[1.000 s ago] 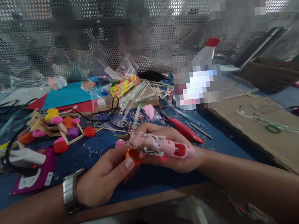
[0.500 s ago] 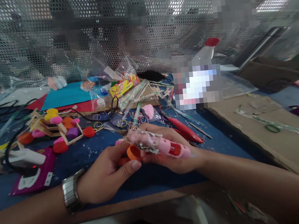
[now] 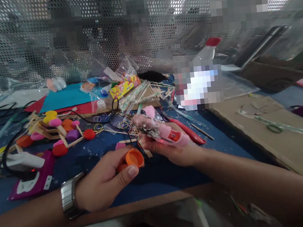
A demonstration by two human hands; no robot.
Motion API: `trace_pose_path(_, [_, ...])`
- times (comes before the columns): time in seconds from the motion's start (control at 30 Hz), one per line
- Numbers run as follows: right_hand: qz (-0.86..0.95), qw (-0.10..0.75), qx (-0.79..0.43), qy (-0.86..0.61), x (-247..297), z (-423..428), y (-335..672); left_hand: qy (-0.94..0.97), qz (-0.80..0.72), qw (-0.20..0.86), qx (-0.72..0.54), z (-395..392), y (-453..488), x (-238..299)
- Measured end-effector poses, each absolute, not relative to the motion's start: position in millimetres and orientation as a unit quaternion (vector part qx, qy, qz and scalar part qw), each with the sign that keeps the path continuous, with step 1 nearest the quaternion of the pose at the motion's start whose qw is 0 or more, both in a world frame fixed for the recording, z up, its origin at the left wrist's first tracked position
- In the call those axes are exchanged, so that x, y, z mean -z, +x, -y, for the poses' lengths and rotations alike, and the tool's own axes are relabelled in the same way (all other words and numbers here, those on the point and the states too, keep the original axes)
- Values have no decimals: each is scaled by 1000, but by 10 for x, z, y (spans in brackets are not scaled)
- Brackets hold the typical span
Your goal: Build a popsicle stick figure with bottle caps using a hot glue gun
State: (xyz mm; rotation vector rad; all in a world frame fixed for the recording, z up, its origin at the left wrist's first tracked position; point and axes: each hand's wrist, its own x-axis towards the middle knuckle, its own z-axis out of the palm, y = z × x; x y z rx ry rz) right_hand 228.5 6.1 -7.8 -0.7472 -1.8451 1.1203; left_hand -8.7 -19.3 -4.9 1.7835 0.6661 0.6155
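Burn risk w/ R hand (image 3: 181,154) gripping pink plastic glue gun (image 3: 157,129), poss hot, if it tips onto L hand (image 3: 103,180) just leftward, pinching round orange plastic cap (image 3: 135,159).

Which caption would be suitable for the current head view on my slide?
Above a cluttered blue table, the left hand holds an orange cap and the right hand grips a pink tool.

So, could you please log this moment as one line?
left hand: holds orange bottle cap; right hand: holds pink glue gun; hands: apart; red-handled tool: beyond right hand
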Motion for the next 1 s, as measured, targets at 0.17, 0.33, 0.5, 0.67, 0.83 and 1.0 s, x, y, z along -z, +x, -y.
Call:
trace_pose_path(0.17, [794, 400, -376, -260, 30, -63, 2320, 734, -285, 546, -287, 207, -71, 47])
trace_pose_path(0.33, [816, 385, -391, -185, 19, -44, 2305, 714, -269, 568, -309, 214, -22, 37])
trace_pose_path(0.5, [806, 382, -413, -183, 42, -35, 2284, 715, -282, 559, -311, 211, 0, 31])
trace_pose_path(0.67, [797, 398, -417, -179, 57, -32, 2284, 712, -282, 565, -308, 209, 19, 5])
trace_pose_path(0.83, [817, 386, -373, -210, 9, -6, 2278, 709, -282, 574, -299, 203, 27, -27])
trace_pose_path(1.0, [821, 395, -347, -222, -15, 1, 2267, 698, -291, 583, -298, 195, 3, 9])
